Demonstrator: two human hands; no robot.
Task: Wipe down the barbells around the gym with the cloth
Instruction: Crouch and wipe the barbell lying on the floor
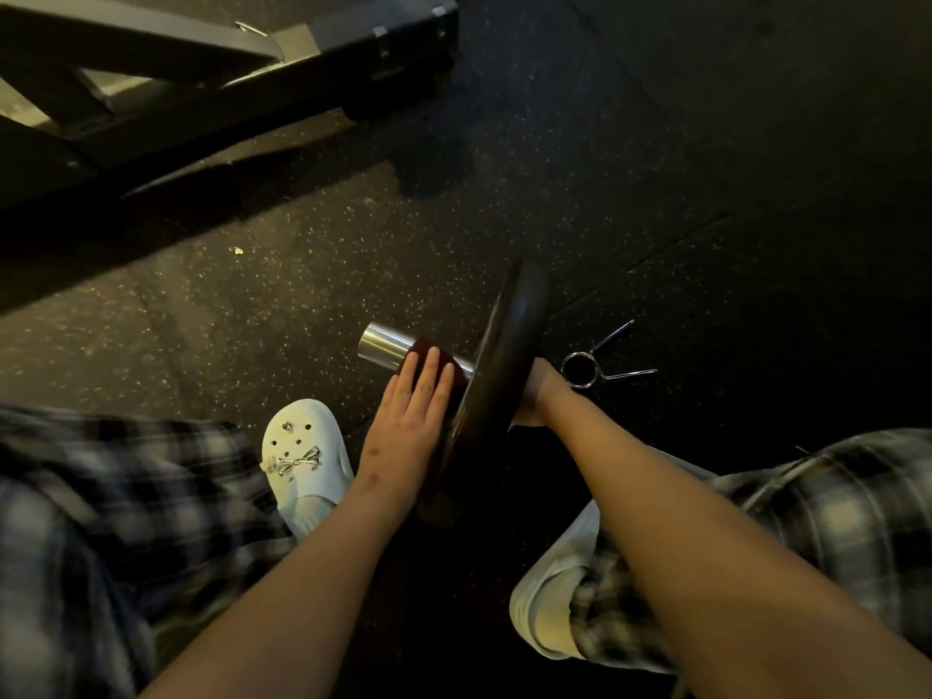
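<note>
Since the spring collar (580, 369) lies off on the floor, the plate (509, 355) may slide off the barbell sleeve (386, 343) as L hand (408, 421), fingers flat, presses cloth (460, 378); R hand (537, 391) grip hidden.

Maroon cloth (416, 347), silver barbell (386, 345), white clog (302, 446), black-and-white plaid trousers (101, 496)

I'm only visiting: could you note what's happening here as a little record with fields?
Activity: wiping a barbell, low over the gym floor
Left hand: flat, straight fingers pressing the dark red cloth onto the barbell's shiny end
Right hand: behind the weight plate, mostly hidden; grip unclear
Nearby: spring collar lying on the floor right of the plate; white shoe beside the left hand
</note>
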